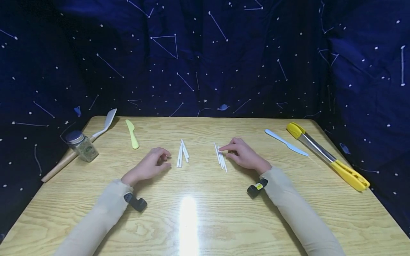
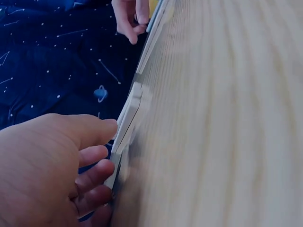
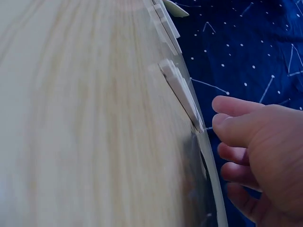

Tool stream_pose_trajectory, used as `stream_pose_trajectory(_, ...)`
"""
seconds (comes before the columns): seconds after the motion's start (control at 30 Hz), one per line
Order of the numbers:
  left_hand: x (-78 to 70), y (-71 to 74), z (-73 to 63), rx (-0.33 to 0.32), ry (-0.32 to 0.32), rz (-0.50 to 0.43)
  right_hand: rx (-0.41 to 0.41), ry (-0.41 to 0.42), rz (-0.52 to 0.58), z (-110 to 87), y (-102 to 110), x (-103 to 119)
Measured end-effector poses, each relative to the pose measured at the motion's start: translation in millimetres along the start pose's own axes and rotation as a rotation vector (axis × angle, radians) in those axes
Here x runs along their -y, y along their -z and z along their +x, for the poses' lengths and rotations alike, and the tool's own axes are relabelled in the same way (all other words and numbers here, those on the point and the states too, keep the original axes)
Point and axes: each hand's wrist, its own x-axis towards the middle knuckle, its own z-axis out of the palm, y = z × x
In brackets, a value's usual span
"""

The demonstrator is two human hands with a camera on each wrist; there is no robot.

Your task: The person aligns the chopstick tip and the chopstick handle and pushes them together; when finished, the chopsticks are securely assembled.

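Note:
Two small groups of thin white sticks lie on the wooden table (image 1: 205, 185). My left hand (image 1: 150, 163) is just left of the left group (image 1: 180, 156), its fingers loosely bent and holding nothing. In the left wrist view, those white sticks (image 2: 127, 116) appear just past the thumb. My right hand (image 1: 242, 153) hovers at the right group (image 1: 222, 161), index finger stretched over the sticks. From the right wrist view, a gap shows between the fingertips and the white sticks (image 3: 181, 90); nothing is gripped.
At the left lie a wooden-handled spatula (image 1: 64, 161), a dark-lidded jar (image 1: 85, 149) and a yellow-green plastic knife (image 1: 132, 133). Toward the right are a blue plastic knife (image 1: 285, 142) and yellow-ended tongs (image 1: 320, 149). A dark starry curtain (image 1: 205, 64) hangs behind the table.

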Motion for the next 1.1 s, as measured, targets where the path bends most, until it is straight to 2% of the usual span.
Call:
stream_pose_trajectory(0.2,-3.8,-7.0,1.4,-0.016,0.018,0.007,0.058,0.078,-0.009,7.8,-6.1,5.2)
stream_pose_trajectory(0.37,-4.4,-12.6,4.9,-0.043,0.038,0.008,0.089,0.103,-0.022,10.1,-8.0,7.3)
stream_pose_trajectory(0.7,-8.6,-21.0,9.3,-0.095,0.148,0.058,0.152,0.089,-0.020,12.6,-3.9,9.3)
stream_pose_trajectory(1.1,-8.3,-24.0,6.8,-0.130,0.148,0.063,0.172,0.058,-0.015,15.2,-4.7,11.7)
